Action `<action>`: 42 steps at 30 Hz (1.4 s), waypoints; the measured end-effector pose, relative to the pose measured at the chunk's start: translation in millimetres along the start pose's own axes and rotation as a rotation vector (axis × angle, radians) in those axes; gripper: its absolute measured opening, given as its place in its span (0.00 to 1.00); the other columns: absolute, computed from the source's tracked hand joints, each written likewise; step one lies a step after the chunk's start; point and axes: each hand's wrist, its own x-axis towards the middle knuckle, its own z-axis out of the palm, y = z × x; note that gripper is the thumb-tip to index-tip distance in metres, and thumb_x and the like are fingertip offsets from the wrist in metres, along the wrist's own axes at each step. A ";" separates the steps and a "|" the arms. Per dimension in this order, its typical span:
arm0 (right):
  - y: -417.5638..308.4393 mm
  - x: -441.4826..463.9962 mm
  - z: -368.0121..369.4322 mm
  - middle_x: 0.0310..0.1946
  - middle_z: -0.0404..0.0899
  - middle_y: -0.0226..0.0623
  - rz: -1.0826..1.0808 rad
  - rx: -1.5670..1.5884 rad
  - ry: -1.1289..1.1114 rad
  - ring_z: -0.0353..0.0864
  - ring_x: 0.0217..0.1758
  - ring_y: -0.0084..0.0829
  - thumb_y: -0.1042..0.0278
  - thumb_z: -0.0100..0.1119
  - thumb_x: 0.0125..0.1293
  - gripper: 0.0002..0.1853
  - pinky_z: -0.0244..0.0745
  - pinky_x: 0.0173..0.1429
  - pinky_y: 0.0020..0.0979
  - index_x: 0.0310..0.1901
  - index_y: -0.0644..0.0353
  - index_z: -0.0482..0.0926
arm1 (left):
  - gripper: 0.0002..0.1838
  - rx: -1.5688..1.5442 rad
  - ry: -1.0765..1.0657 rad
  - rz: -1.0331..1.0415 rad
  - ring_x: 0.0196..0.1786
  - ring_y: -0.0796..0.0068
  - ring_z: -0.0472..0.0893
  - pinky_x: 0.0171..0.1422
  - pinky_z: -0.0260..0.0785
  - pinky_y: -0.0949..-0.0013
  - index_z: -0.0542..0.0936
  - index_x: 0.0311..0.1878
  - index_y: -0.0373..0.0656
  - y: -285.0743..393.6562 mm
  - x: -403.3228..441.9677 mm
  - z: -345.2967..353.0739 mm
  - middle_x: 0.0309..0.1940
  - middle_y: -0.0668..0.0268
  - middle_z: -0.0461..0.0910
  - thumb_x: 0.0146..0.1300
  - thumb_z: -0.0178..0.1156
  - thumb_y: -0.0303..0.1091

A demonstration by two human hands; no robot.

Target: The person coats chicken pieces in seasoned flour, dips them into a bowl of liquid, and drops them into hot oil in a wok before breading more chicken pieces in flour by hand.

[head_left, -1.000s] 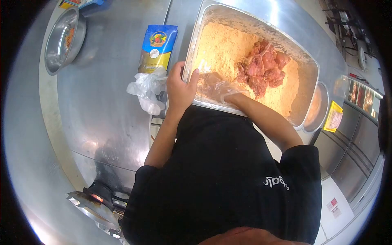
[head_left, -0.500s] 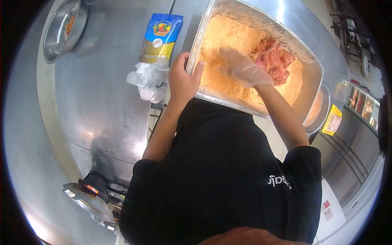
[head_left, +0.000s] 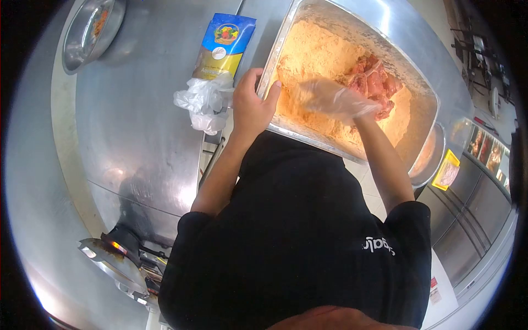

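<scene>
A deep metal tray (head_left: 352, 154) holds orange-tinted flour (head_left: 313, 47) and a heap of raw meat pieces (head_left: 375, 78) toward its right side. My left hand (head_left: 254, 107), bare, grips the tray's left wall, thumb on the inner side and fingers outside. Inside the tray, just left of the meat, my right hand (head_left: 335, 100) in a clear plastic glove is over the flour. Motion smears its fingers, so their pose and anything in them cannot be made out.
Left of the tray lie a blue and yellow pouch (head_left: 224, 47) and crumpled clear plastic (head_left: 206, 102). A metal bowl (head_left: 93, 33) stands at the upper left, a burner with a flame (head_left: 117, 247) at the lower left. Right of the tray are another bowl (head_left: 432, 157) and a yellow object (head_left: 446, 170).
My right hand has risen from the tray's near left corner to the flour beside the meat. My left hand still holds the tray wall. The view has shifted slightly.
</scene>
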 end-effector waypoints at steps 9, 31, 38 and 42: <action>26.5 82.6 79.3 0.65 0.67 0.52 -0.136 -0.520 0.745 0.67 0.67 0.52 0.55 0.60 0.63 0.33 0.65 0.67 0.44 0.65 0.64 0.65 | 0.16 0.060 -0.073 -0.011 0.43 0.71 0.82 0.50 0.72 0.68 0.76 0.48 0.32 12.0 1.9 -4.0 0.39 0.56 0.83 0.61 0.65 0.30; 31.1 71.6 64.6 0.40 0.78 0.51 -0.261 -0.555 0.955 0.81 0.40 0.47 0.70 0.55 0.56 0.14 0.79 0.42 0.43 0.44 0.63 0.75 | 0.12 0.018 -0.056 0.002 0.38 0.74 0.79 0.45 0.72 0.68 0.76 0.45 0.33 19.1 -1.3 4.1 0.36 0.59 0.82 0.64 0.63 0.30; 47.4 73.6 64.0 0.37 0.78 0.50 -0.429 0.152 0.760 0.80 0.40 0.45 0.73 0.53 0.58 0.12 0.77 0.46 0.39 0.44 0.63 0.77 | 0.13 0.025 -0.079 -0.040 0.41 0.73 0.79 0.49 0.70 0.68 0.74 0.47 0.32 19.7 -0.8 4.4 0.38 0.58 0.81 0.64 0.62 0.29; 19.7 -28.5 -0.7 0.43 0.79 0.50 -0.106 0.185 0.884 0.79 0.48 0.48 0.73 0.52 0.62 0.13 0.75 0.56 0.41 0.48 0.64 0.77 | 0.14 0.025 -0.089 -0.062 0.45 0.70 0.78 0.53 0.69 0.67 0.74 0.48 0.30 20.5 -1.5 4.9 0.41 0.56 0.80 0.64 0.62 0.29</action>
